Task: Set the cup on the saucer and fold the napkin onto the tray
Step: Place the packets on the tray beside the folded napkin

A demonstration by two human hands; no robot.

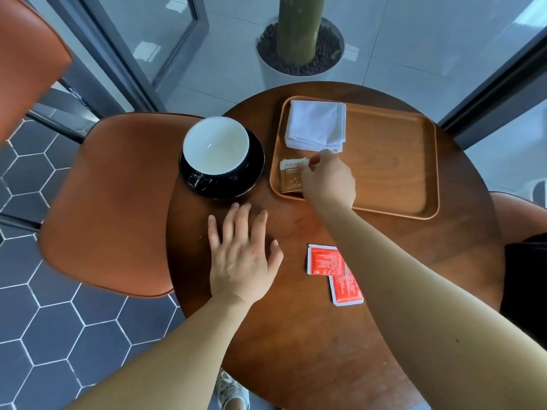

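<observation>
A black cup with a white inside (pixel 216 146) stands on a black saucer (pixel 251 176) at the table's left edge, its handle toward me. A folded white napkin (pixel 316 125) lies in the far-left corner of the wooden tray (pixel 390 161). Just in front of the napkin, my right hand (pixel 327 179) pinches a brown paper packet (pixel 291 176) that rests on the tray's near-left corner. My left hand (pixel 242 255) lies flat on the table with fingers spread, just in front of the saucer and not touching it.
Two red packets (pixel 334 270) lie overlapped on the round wooden table (pixel 296 335) between my arms. An orange chair (pixel 112 202) stands at the left. A white planter with a green trunk (pixel 299 39) is beyond the table, with glass panels around.
</observation>
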